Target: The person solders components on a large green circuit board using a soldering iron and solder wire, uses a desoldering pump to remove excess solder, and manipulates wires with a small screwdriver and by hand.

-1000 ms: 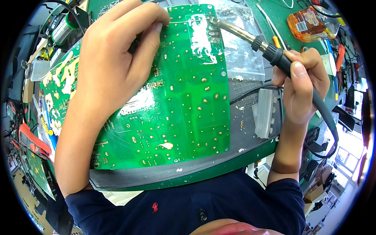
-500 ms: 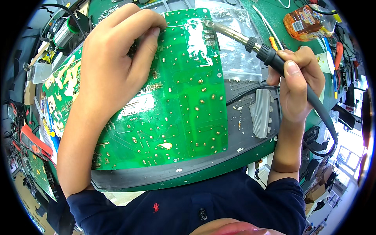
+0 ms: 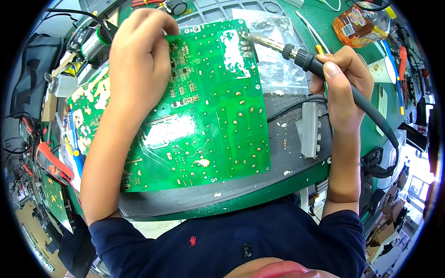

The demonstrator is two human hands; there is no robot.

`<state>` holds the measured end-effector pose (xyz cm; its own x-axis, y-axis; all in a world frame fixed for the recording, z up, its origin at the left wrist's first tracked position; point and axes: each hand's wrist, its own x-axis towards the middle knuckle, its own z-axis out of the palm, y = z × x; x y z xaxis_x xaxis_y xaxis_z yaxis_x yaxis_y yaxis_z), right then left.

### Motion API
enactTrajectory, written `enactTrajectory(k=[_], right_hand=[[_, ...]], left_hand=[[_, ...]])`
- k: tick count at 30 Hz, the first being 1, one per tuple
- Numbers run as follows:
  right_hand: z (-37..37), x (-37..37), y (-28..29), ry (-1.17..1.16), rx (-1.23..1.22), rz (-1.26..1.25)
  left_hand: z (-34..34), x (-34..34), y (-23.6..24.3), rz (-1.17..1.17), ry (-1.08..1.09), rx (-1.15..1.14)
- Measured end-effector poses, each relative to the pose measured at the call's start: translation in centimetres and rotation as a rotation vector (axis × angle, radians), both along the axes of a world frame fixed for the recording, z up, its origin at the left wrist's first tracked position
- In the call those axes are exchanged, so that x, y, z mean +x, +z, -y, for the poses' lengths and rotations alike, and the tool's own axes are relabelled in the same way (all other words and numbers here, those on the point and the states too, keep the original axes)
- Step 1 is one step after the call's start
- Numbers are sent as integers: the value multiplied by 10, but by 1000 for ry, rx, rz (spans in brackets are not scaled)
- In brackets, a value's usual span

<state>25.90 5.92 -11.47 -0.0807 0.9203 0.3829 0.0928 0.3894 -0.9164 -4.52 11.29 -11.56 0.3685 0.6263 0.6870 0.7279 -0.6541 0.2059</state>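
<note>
A large green circuit board [image 3: 218, 134] lies solder side up on a grey mat, with white patches and solder joints. My right hand [image 3: 343, 88] is closed round the black handle of a soldering iron [image 3: 301, 58]. The iron's metal tip touches or nearly touches a row of silvery pads at the board's upper right corner, beside a white-coated area [image 3: 235, 55]. My left hand [image 3: 143, 60] is over the board's upper left edge, fingers curled. Its fingertips are hidden, so whatever they hold cannot be made out.
Under the iron lies a clear plastic bag [image 3: 278, 55]. A grey ribbon-like strip [image 3: 309, 132] is on the mat [image 3: 292, 153] right of the board. A solder spool [image 3: 95, 45] stands at upper left, a red multimeter [image 3: 53, 162] at far left, a snack packet [image 3: 361, 25] at upper right.
My left hand has drawn back left from the iron tip; the thin wire stretching from its fingers to the tip no longer shows. The iron stays at the same pads.
</note>
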Motion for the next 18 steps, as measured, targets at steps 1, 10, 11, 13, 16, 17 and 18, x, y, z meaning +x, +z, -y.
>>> enactTrajectory(k=[1,10,11,13,16,17,18], right_hand=[[-1,1,0,9,1,7],[-4,5,-5,35,-20,6],[-4,4,-6,36,-4,13],[-5,2,-9,46,7,-11],[-5,2,-12,67,1,-80],[-6,2,-13,73,13,-89],[-6,3,-13,72,8,-71]], left_hand=[[2,-1,-1,-21,-8,-58],[2,-2,-4,2,-28,-76],[3,-1,-4,-9,-21,-74],[5,0,-3,-20,3,-87],[7,1,-3,-1,9,-97],[7,1,-3,21,-1,-112],[7,1,-3,29,-4,-108]])
